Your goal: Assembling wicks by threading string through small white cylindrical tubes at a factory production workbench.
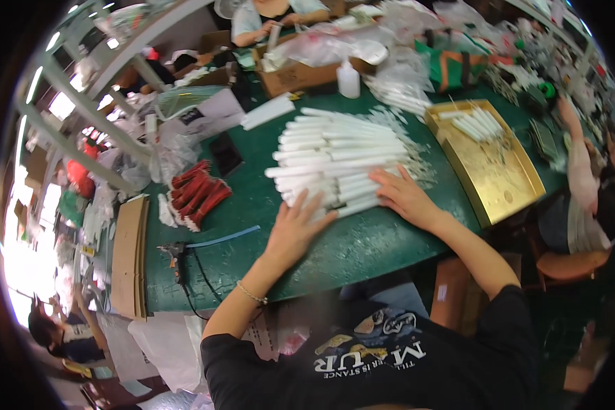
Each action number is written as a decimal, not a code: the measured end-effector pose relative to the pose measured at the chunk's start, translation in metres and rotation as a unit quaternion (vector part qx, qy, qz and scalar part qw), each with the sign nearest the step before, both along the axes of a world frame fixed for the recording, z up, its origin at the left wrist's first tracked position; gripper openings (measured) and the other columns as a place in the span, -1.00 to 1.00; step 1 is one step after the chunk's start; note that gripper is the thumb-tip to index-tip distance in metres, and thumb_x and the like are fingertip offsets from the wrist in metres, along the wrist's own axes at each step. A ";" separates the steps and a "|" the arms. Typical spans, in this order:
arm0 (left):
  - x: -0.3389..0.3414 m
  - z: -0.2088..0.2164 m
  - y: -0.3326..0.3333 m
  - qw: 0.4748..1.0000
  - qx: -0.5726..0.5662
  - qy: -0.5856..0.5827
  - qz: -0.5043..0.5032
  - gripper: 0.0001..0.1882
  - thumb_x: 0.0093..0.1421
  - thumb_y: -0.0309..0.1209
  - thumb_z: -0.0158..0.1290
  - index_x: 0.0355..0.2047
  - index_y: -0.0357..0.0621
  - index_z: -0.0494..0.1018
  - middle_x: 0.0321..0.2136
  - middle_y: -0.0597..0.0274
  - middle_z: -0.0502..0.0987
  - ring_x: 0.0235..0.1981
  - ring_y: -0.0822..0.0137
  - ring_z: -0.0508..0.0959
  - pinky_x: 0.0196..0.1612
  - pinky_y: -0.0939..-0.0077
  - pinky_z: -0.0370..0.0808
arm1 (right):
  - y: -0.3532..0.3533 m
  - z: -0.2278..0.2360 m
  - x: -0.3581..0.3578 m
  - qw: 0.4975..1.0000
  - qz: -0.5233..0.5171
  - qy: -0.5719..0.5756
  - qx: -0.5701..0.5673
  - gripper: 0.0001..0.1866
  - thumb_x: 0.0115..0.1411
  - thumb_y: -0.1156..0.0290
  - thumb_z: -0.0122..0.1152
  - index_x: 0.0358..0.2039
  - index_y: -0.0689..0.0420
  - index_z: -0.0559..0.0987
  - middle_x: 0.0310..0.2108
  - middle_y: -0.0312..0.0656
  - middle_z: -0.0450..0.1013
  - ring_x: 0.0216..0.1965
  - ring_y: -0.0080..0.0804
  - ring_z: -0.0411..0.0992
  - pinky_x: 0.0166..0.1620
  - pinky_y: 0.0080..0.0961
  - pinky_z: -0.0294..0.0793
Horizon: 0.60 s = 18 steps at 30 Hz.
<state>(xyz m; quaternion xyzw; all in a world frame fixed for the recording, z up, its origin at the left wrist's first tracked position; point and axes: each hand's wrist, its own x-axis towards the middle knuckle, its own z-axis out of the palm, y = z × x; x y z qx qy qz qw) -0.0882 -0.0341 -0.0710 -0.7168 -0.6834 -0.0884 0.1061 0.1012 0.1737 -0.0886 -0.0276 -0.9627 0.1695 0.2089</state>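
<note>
White tubes (pixel 335 147) are heaped mid-bench (pixel 362 253), toward the front edge. Both grips are open, left hand (pixel 295 229) and right hand (pixel 404 197) laid on the heap. Cardboard (pixel 128 256) is stacked by the front-left corner; a co-worker (pixel 247 24) is seen beyond the far edge.

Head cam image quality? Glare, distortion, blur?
Head view: bright opening at left blown out to white; head view: table front edge bows, fisheye-style, and the picture's corners go black; head view: pale sheen on the gold box's floor; head view: hazy smear just above the black shirt; head view: white tubes bright, fine detail soft.
</note>
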 end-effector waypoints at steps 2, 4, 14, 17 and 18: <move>-0.001 0.000 -0.001 1.000 0.007 0.020 0.005 -0.51 -0.06 -0.48 -0.11 -0.07 0.28 0.30 0.08 0.19 0.11 0.09 0.05 0.10 0.00 0.02 0.13 | 0.003 0.003 -0.001 1.000 0.010 0.017 -0.014 -0.80 -0.02 0.46 0.08 -0.34 0.09 0.34 0.08 -0.27 0.12 0.13 -0.33 0.04 0.15 -0.12 -0.17; 0.000 0.004 0.000 0.999 0.016 0.037 0.011 -0.51 -0.06 -0.49 -0.10 -0.07 0.27 0.30 0.08 0.20 0.11 0.09 0.07 0.11 0.03 0.00 0.08 | 0.005 0.006 -0.001 0.999 0.013 0.034 0.005 -0.78 -0.04 0.46 0.10 -0.34 0.10 0.35 0.05 -0.22 0.15 0.10 -0.28 0.07 0.13 -0.19 -0.08; 0.017 0.006 -0.002 0.998 0.007 0.049 0.026 -0.53 -0.04 -0.50 -0.08 -0.06 0.18 0.28 0.07 0.23 0.13 0.10 0.14 0.12 0.07 -0.03 0.01 | 0.158 0.041 0.077 0.906 -0.402 0.059 0.119 -0.84 -0.10 0.36 0.13 -0.48 0.14 0.50 -0.46 -0.13 0.37 -0.34 -0.22 0.33 -0.28 -0.35 0.30; 0.018 0.004 -0.005 0.999 0.037 -0.004 0.026 -0.54 -0.04 -0.47 -0.01 -0.07 0.12 0.29 0.06 0.23 0.14 0.09 0.15 0.13 0.07 -0.01 0.02 | 0.187 0.023 0.089 0.873 -0.455 -0.025 0.175 -0.84 -0.14 0.36 0.15 -0.51 0.13 0.49 -0.47 -0.11 0.36 -0.35 -0.19 0.33 -0.27 -0.34 0.31; 0.017 0.002 -0.006 0.999 0.044 -0.015 0.023 -0.53 -0.07 -0.48 0.02 -0.08 0.09 0.29 0.06 0.21 0.14 0.09 0.14 0.13 0.07 0.00 0.02 | 0.190 0.019 0.091 0.867 -0.456 -0.060 0.191 -0.83 -0.15 0.35 0.16 -0.53 0.15 0.48 -0.46 -0.09 0.35 -0.33 -0.17 0.32 -0.27 -0.34 0.32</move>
